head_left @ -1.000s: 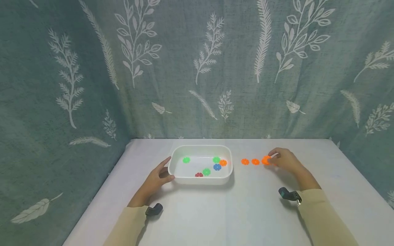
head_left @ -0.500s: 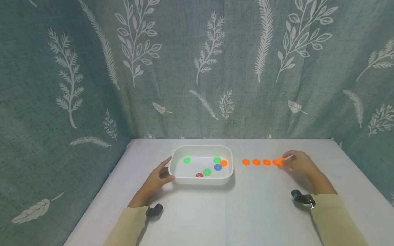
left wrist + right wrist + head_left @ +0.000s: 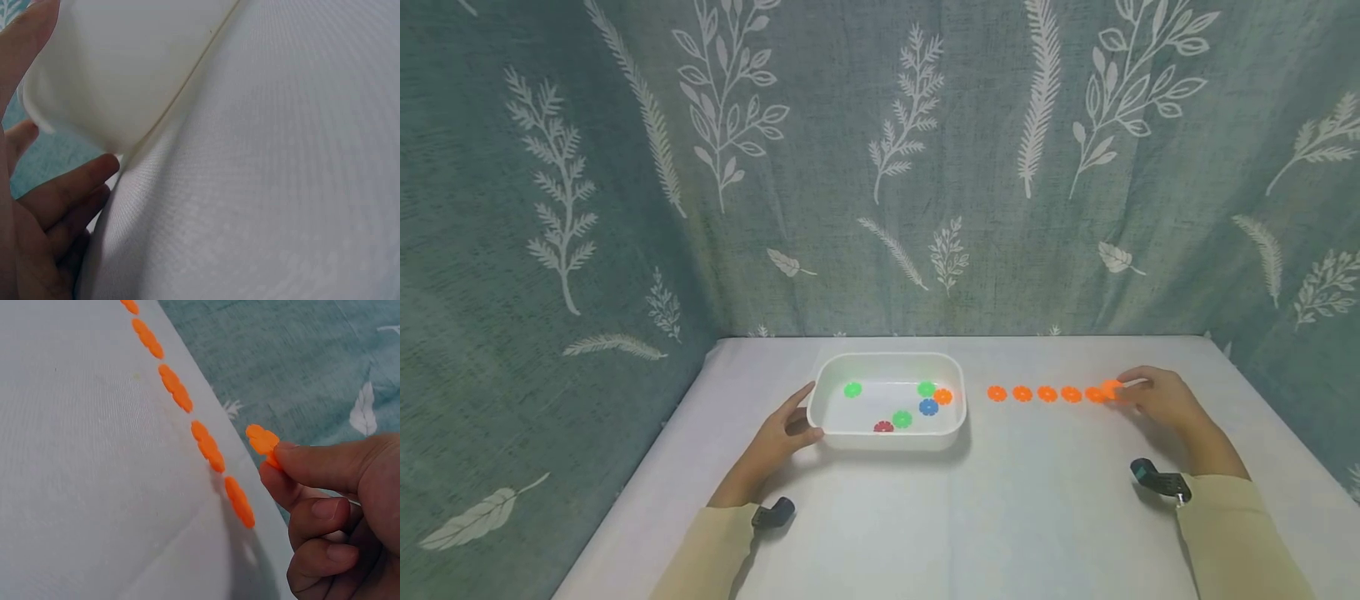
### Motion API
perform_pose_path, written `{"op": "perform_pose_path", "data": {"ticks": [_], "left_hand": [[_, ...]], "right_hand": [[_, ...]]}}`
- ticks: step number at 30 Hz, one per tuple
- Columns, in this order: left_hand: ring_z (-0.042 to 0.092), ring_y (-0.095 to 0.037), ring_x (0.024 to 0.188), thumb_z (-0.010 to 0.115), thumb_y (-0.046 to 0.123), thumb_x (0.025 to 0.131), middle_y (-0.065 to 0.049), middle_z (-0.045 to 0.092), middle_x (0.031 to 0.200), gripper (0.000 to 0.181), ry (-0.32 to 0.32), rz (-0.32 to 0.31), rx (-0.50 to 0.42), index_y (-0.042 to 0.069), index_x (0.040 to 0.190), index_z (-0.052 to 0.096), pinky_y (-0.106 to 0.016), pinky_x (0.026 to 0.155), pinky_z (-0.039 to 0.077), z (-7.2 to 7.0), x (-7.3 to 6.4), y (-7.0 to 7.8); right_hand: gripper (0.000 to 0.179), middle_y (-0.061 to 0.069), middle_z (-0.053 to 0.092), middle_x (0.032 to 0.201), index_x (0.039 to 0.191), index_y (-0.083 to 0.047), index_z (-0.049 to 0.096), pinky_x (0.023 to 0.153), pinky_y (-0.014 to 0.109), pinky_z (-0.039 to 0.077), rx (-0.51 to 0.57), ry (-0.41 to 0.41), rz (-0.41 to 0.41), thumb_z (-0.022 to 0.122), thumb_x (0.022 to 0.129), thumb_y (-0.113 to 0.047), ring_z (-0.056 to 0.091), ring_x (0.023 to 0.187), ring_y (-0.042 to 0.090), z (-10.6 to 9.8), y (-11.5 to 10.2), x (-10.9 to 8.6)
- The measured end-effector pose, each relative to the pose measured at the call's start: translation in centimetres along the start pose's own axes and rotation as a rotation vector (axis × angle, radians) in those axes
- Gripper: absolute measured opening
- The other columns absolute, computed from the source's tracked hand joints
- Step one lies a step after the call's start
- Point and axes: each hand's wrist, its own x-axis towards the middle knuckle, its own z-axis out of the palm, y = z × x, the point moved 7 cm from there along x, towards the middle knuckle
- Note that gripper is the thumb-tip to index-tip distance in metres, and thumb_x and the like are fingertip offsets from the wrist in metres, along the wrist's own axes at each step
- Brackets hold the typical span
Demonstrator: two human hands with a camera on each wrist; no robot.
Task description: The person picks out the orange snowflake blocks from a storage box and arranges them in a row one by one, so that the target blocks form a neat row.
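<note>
My right hand (image 3: 1157, 396) pinches an orange flower-shaped disc (image 3: 261, 439) between thumb and forefinger, its other fingers curled. The held disc is just above the table, past the right end of a row of several orange flower-shaped discs (image 3: 1047, 394). My left hand (image 3: 778, 437) rests at the left end of a white plastic tray (image 3: 887, 442), its thumb at the front corner and a finger along the left rim. In the left wrist view, its loosely extended fingers (image 3: 69, 187) are beside the tray's wall. Inside the tray lie green, blue, red and orange discs.
The white cloth-covered table (image 3: 925, 525) ends at a patterned green curtain (image 3: 880, 250) behind and at the sides. The orange row runs rightward from beside the tray, near the table's back edge. A small black camera (image 3: 1157, 479) is strapped on each wrist.
My right hand has moved right along the row. More orange discs now lie spaced out on the table behind it, and one stays pinched. My left hand and the tray have stayed put.
</note>
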Motion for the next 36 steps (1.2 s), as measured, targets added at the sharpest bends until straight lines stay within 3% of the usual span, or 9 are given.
{"op": "perform_pose_path", "data": {"ticks": [9,17,22,28,36], "left_hand": [[0.045,-0.036,0.131,0.081,0.035,0.080,-0.014,0.057,0.134,0.087,0.000,-0.005,0.014,0.032,0.152,0.033,-0.071,0.105,0.015,0.0,-0.1,0.2],[0.046,-0.036,0.130,0.081,0.034,0.079,-0.014,0.057,0.134,0.088,-0.004,-0.004,0.010,0.032,0.152,0.033,-0.070,0.105,0.017,0.0,-0.1,0.3],[0.047,-0.036,0.129,0.082,0.033,0.079,-0.015,0.057,0.134,0.087,-0.004,0.004,-0.005,0.032,0.152,0.033,-0.069,0.105,0.019,-0.1,-0.1,0.3],[0.049,-0.036,0.128,0.081,0.031,0.080,-0.015,0.056,0.135,0.086,-0.004,-0.004,-0.018,0.032,0.152,0.034,-0.069,0.105,0.021,0.0,-0.1,0.2],[0.048,-0.039,0.128,0.077,0.021,0.085,-0.021,0.054,0.136,0.083,-0.025,-0.006,0.011,0.017,0.154,0.030,-0.069,0.104,0.023,-0.1,-1.4,4.0]], "right_hand": [[0.053,0.030,0.059,0.116,0.131,0.007,0.050,0.074,0.047,0.048,0.008,0.108,0.038,0.066,0.090,-0.023,0.058,0.096,0.038,-0.7,1.2,-0.3],[0.052,0.033,0.049,0.130,0.135,0.005,0.049,0.092,0.063,0.040,0.059,0.195,0.171,0.059,0.093,-0.023,0.046,0.116,0.050,-1.3,2.8,-0.7],[0.052,0.033,0.047,0.131,0.137,0.006,0.047,0.093,0.062,0.040,0.100,0.235,0.213,0.058,0.094,-0.023,0.045,0.118,0.050,-1.5,3.4,-1.0],[0.047,0.033,0.050,0.125,0.132,0.007,0.051,0.090,0.060,0.043,0.066,0.277,0.198,0.058,0.095,-0.020,0.049,0.111,0.048,-1.5,3.6,-1.2],[0.043,0.034,0.051,0.123,0.127,0.009,0.052,0.089,0.061,0.042,-0.028,0.310,0.223,0.052,0.095,-0.020,0.049,0.109,0.049,-1.3,3.7,-1.1]]}}
